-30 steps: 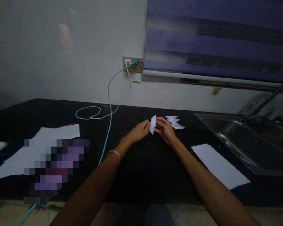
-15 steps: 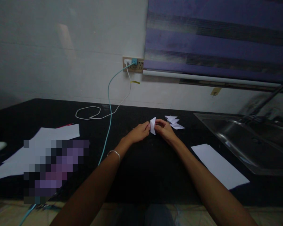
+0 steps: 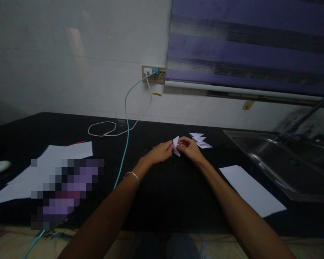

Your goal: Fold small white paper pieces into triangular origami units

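Both hands meet over the middle of the black countertop (image 3: 164, 194). My left hand (image 3: 160, 153) and my right hand (image 3: 189, 148) pinch a small folded piece of white paper (image 3: 175, 145) between their fingertips, holding it upright just above the counter. A silver bangle (image 3: 131, 175) circles my left wrist. Right behind my right hand lie a few small folded white paper pieces (image 3: 201, 140) on the counter.
A white paper strip (image 3: 251, 190) lies at the right, beside a steel sink (image 3: 283, 162) with a tap. White sheets (image 3: 48, 165) cover the left side, next to a blurred patch. A teal cable (image 3: 125, 129) and a white cable (image 3: 105, 128) run from a wall socket (image 3: 153, 73).
The folded paper has been pressed smaller and lower between my fingers. Both hands stay in the same spot; the view shifted slightly.
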Demonstrator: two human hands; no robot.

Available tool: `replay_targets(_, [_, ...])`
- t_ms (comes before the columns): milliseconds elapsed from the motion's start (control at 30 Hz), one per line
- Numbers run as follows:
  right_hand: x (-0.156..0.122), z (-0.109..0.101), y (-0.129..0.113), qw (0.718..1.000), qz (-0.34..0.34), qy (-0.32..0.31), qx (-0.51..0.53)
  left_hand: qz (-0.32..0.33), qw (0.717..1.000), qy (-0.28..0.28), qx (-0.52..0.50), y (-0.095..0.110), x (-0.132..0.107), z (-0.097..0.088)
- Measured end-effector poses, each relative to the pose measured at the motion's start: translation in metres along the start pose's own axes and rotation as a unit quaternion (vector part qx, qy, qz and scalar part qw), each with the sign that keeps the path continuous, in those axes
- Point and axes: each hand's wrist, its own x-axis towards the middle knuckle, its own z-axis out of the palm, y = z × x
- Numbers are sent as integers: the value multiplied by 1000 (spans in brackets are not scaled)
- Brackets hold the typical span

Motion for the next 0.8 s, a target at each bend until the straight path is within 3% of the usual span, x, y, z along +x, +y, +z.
replay_targets(300, [-2,-1,-1,998,-13,-17,-66,-16,1000,-16,11,4,-1,-2])
replay_targets(500, [1,-10,-6,981,-84,-56,-163,4,1000,-26,-7,2,-1,-3])
replay_targets(667, [-1,-44,-19,917,-99,-14,-385,-10,999,-34,-4,2,-1,-4])
replay_targets(800, [-4,-72,-20,863,-3,-8,-505,-16,999,-34,-12,-1,-1,-3])
